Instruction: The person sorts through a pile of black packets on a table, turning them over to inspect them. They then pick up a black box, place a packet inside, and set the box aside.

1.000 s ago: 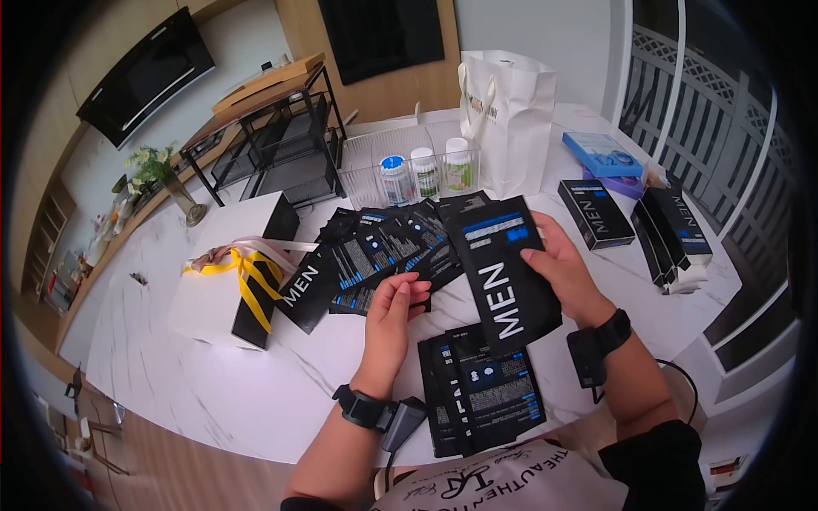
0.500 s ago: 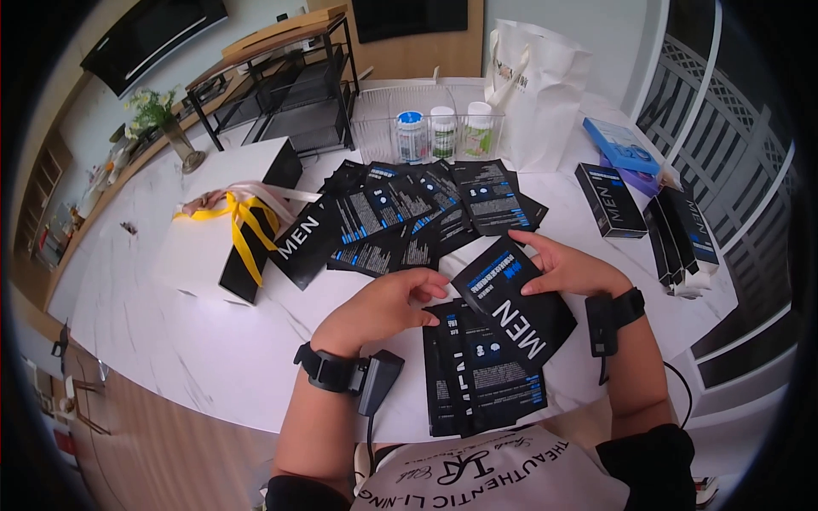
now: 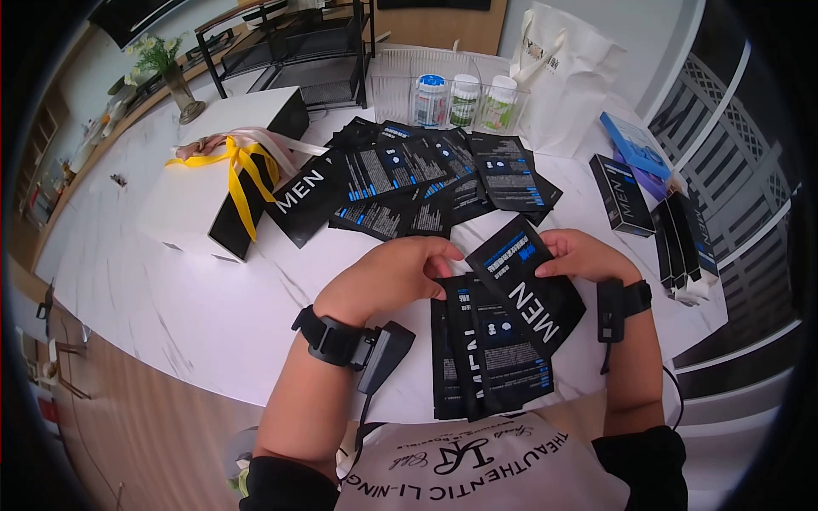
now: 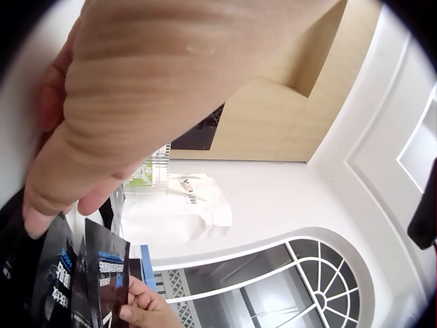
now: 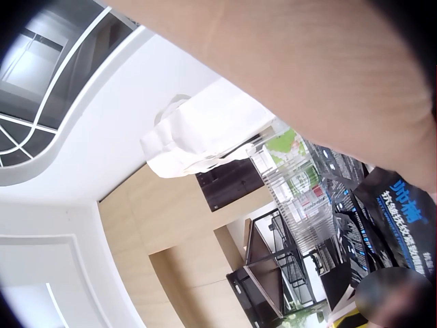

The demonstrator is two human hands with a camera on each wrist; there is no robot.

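Observation:
A black "MEN" packet (image 3: 532,298) lies slanted over the right side of a stack of black packets (image 3: 498,366) near the front edge. My right hand (image 3: 588,258) pinches its upper right edge, thumb on the printed face; the fingers behind are partly hidden. At the stack's upper left corner, my left hand (image 3: 400,272) has its fingers bent, with thumb and fingertips at the packet edges. In the left wrist view the left thumb (image 4: 39,222) lies against black packets, and the right hand (image 4: 147,307) holds the slanted packet (image 4: 106,263).
More black packets (image 3: 392,175) spread behind the hands. At the left sits a white box (image 3: 192,192) with a yellow ribbon (image 3: 239,192). Behind stand bottles (image 3: 464,95) in a clear organizer and a white bag (image 3: 567,85). Black boxes (image 3: 622,196) lie at the right.
My right hand has brought the "MEN" packet down and toward me, over the front stack. My left hand has moved from beside the spread packets to the stack's upper left corner.

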